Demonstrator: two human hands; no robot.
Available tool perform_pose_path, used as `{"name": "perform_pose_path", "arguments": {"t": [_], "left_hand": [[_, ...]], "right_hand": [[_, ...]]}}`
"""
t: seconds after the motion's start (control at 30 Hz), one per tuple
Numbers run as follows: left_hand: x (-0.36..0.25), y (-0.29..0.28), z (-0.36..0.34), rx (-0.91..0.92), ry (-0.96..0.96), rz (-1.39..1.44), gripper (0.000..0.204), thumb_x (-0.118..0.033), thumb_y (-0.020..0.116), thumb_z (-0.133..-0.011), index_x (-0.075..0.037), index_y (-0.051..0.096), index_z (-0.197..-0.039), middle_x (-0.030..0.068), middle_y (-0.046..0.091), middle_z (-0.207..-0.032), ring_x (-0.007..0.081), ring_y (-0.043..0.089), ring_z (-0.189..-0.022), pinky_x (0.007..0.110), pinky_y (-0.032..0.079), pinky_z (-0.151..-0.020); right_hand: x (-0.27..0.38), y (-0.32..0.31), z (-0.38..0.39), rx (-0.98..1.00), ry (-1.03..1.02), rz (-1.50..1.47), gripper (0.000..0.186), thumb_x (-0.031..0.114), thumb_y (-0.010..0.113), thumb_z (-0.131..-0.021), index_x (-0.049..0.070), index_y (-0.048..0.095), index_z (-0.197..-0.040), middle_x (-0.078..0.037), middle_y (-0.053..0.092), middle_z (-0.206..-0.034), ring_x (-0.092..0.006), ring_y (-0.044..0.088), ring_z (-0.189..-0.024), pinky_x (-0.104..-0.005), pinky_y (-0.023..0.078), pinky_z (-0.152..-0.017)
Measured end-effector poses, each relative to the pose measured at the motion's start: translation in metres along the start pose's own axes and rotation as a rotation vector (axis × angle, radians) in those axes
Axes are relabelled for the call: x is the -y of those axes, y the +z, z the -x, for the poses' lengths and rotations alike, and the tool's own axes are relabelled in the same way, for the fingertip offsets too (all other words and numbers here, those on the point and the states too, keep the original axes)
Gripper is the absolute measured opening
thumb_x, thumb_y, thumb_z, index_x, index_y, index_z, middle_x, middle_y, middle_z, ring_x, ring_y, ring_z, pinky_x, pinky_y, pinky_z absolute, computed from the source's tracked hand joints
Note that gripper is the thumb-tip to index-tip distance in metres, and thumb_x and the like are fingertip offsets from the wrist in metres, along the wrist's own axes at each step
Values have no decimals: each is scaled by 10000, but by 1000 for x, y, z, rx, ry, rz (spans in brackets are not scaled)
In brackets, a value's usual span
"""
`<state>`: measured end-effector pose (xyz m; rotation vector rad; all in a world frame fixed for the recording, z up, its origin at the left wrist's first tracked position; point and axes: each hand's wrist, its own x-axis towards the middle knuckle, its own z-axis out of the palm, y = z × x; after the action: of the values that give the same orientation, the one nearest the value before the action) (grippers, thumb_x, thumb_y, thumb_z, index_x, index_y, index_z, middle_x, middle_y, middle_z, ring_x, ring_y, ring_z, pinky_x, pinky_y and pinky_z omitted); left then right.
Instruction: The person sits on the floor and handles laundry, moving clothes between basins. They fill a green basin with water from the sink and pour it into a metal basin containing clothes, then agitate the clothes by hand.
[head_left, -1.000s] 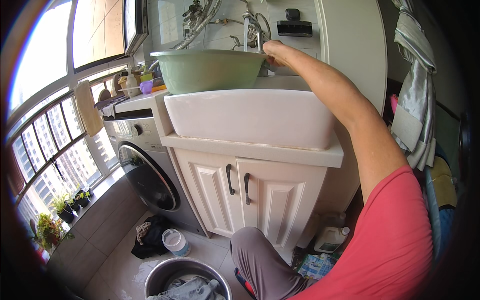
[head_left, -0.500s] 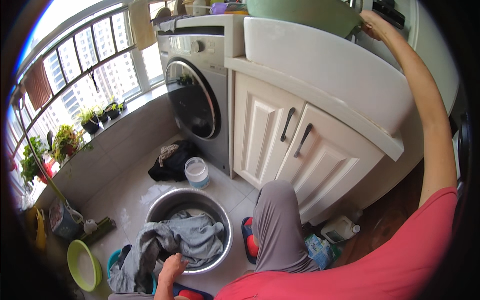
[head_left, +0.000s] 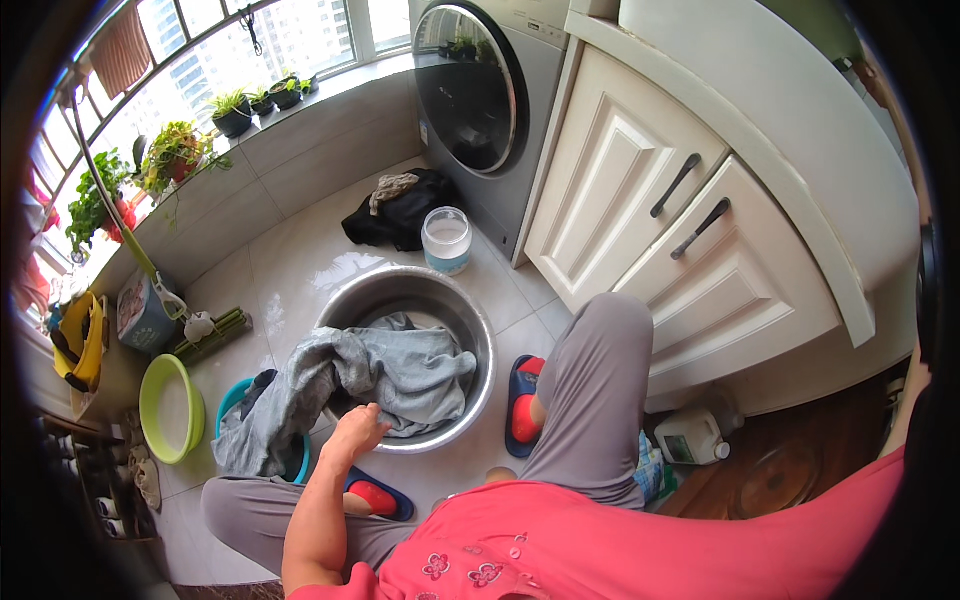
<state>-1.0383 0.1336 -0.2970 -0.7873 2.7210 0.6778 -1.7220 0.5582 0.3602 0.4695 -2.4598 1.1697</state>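
A large metal basin [head_left: 484, 375] stands on the floor before me, with crumpled grey cloth [head_left: 430, 365] inside. Part of that cloth hangs over the left rim into a turquoise basin [head_left: 227, 402] beside it. At the near left rim of the metal basin, my left hand [head_left: 360, 432] has its fingers curled over the edge, close to the cloth. My right hand is out of the picture; only a strip of the right arm [head_left: 903, 390] shows at the right edge.
A clear tub [head_left: 446, 240] and a black cloth heap [head_left: 405, 212] lie by the washing machine [head_left: 475, 90]. A lime-green basin [head_left: 172, 410] sits left. Cabinet doors [head_left: 640, 180] rise at the right, with a white jug [head_left: 690, 438] below. Potted plants [head_left: 175, 155] line the sill.
The view has tilted downward, so the floor things sit higher. My right hand, raised at the sink by a green basin before, has left the picture. The left hand stays at the metal basin's rim.
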Motion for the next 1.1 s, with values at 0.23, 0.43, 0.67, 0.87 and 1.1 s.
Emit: {"name": "perform_pose_path", "arguments": {"t": [0.23, 0.43, 0.67, 0.87, 1.1], "left_hand": [[-1, 1, 2, 23, -10, -1, 416, -322, 678, -837, 19, 619, -1069, 251, 661, -985, 395, 623, -989, 462, 485, -862], [1, 3, 2, 16, 14, -9, 393, -313, 683, -838, 29, 595, -1012, 269, 650, -964, 409, 629, -954, 468, 497, -833], [2, 4, 1, 7, 26, 0, 391, -312, 677, -842, 33, 593, -1006, 274, 648, -956, 414, 628, -947, 468, 496, -833], [-1, 1, 2, 15, 19, -7, 392, -310, 668, -849, 39, 591, -1012, 279, 645, -964, 414, 625, -955, 468, 494, -839], [2, 5, 1, 5, 25, -3, 390, -309, 670, -847, 40, 595, -1004, 281, 644, -964, 416, 625, -951, 470, 494, -839]], "right_hand": [[3, 4, 5, -7, 7, 9, 391, 353, 535, -841, 228, 325, -535, 87, 254, -436, -55, 195, -366, -217, 225, -413], [6, 3, 8, -16, 11, 16, 390, 379, 535, -842, 229, 331, -546, 90, 260, -441, -54, 194, -369, -217, 216, -411], [9, 2, 10, -22, 17, 30, 390, 410, 537, -843, 230, 339, -559, 93, 268, -447, -51, 193, -372, -218, 205, -408], [9, 3, 11, -24, 24, 47, 393, 436, 538, -844, 232, 345, -569, 95, 274, -452, -49, 193, -375, -218, 196, -405], [5, -3, 7, -32, 32, 82, 398, 467, 539, -846, 233, 353, -582, 98, 281, -457, -47, 192, -378, -219, 185, -402]]}}
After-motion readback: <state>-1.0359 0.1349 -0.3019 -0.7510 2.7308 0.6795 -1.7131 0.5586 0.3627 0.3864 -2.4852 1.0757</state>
